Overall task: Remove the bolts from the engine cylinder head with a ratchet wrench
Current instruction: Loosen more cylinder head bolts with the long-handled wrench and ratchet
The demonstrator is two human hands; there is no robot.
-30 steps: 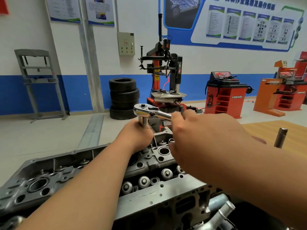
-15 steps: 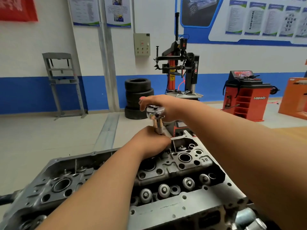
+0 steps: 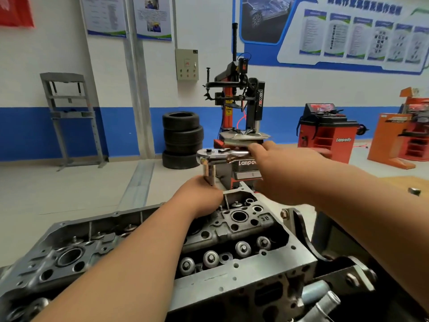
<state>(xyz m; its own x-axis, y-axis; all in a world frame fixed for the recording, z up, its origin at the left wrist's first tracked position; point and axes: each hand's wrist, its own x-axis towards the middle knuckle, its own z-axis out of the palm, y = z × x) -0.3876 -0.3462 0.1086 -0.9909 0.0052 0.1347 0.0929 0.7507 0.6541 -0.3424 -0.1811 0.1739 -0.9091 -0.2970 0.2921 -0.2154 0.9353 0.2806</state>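
Observation:
A grey metal engine cylinder head (image 3: 234, 273) fills the lower part of the head view, with round valve tops and holes along its top. A chrome ratchet wrench (image 3: 217, 156) stands over its far end on a long socket (image 3: 209, 174) that points down into the head. My left hand (image 3: 199, 197) grips the lower part of the socket. My right hand (image 3: 278, 168) holds the wrench handle, which points right. The bolt under the socket is hidden by my left hand.
Behind the cylinder head stand a red tyre changer (image 3: 236, 108), stacked tyres (image 3: 182, 140) and a red wheel balancer (image 3: 325, 131). A wooden table (image 3: 408, 182) with a small metal piece (image 3: 414, 191) lies right. A metal bracket and pipes (image 3: 322, 298) sit at lower right.
My right hand has swung the wrench handle from over the head of the ratchet back toward the right. My left hand has stayed on the socket. The camera view shifted a little.

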